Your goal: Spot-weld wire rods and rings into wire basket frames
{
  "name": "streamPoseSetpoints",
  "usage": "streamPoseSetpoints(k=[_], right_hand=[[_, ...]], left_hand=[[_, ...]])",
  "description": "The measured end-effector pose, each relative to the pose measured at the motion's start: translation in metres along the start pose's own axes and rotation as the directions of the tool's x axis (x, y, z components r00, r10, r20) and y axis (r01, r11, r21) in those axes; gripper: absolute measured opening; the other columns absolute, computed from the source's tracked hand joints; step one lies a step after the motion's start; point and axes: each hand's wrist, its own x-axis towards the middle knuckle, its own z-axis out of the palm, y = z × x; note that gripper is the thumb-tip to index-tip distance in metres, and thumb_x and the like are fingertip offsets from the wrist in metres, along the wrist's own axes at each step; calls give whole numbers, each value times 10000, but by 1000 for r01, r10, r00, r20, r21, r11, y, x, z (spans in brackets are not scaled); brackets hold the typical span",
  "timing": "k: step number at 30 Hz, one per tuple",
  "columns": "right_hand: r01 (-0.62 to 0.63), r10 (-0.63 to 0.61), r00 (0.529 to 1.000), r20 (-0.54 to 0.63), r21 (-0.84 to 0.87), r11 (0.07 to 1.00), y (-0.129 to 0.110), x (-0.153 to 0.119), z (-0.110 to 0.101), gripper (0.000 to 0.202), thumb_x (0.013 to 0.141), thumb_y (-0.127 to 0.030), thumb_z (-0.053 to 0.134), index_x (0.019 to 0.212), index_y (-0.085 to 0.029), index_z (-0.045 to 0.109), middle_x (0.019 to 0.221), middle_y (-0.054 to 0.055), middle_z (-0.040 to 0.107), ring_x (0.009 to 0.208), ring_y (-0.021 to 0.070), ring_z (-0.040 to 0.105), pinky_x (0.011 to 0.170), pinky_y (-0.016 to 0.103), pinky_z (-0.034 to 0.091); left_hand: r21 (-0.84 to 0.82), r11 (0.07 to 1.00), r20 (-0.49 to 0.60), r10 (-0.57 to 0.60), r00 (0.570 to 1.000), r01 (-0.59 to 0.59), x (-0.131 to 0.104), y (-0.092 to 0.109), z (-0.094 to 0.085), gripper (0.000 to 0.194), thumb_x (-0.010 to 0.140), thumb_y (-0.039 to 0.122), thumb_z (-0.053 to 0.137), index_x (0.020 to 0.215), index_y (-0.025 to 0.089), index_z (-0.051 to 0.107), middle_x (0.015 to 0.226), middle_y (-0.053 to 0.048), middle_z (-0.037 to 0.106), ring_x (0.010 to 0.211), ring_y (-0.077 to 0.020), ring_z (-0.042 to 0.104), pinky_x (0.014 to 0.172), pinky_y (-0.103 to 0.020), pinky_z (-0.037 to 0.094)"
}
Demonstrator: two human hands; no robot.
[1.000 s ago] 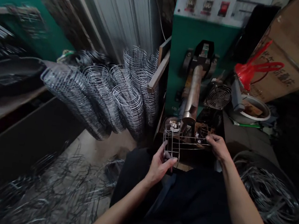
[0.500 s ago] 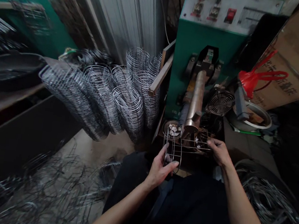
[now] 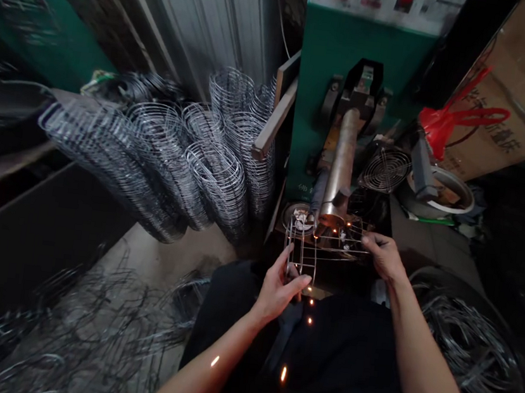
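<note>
Left hand pinches wire frame at left; right hand pinches its right end; metal cylinder beyond, between grips; sparks near left grip.

White rectangular control panel: on the boxy green metal machine, top cut off.
Thin silver wire frame: before the machine, far end too dim for us to trace.
Bare left hand: before the machine, some fingers hidden from us.
Loose grey wire scraps: left of the machine, blurred.
</note>
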Motion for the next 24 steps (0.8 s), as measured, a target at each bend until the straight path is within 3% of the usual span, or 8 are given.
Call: streamPoseSetpoints(k=[3,5,7,10,17,24], right_hand=[[92,-90,989,-116,7,996,6,-12,4,417,755,-506,781,656,-198,518,633,-40,441,609,122,396,597,255,329],[201,-195,952,-237,-1,980,12,-25,8,331,832,-499,709,778,-210,557,751,-21,523,716,143,477,686,261,378],[287,-289,914,-284,-50,957,18,-38,14,325,887,-504,636,781,-205,564,890,22,584,871,179,534,802,295,404],[322,-337,905,-261,-98,942,21,-48,23,394,899,-498,619,669,-187,543,974,66,594,977,219,544,886,343,401],[344,-366,908,-203,-135,929,-1,-40,36,385,852,-450,691,607,-190,546,885,41,559,915,209,532,858,346,394],[336,-352,910,-220,-109,936,4,-33,42,395,798,-423,751,585,-187,517,855,23,530,854,187,507,811,332,378]], left_hand=[[-15,1000,-19,-5,1000,5,0,0,1,984,745,349,820,1551,189,280,684,91,499,479,-70,511,463,-221,488],[-28,1000,-31,-5,1000,4,-1,1,2,989,731,353,828,1545,194,291,706,88,509,491,-71,514,469,-232,515],[-31,1000,-39,-4,999,3,-1,1,3,978,724,354,832,1535,190,309,718,85,517,498,-72,523,472,-238,529],[-25,1000,-49,8,999,-9,-2,3,5,964,728,354,829,1527,172,321,715,82,526,483,-72,528,449,-229,514],[-39,998,-59,38,998,-40,-3,6,9,974,724,354,833,1535,174,324,666,93,519,446,-64,507,435,-208,472],[-39,997,-47,65,997,-67,6,8,4,974,751,360,816,1553,184,291,668,93,514,430,-65,505,432,-213,462]])
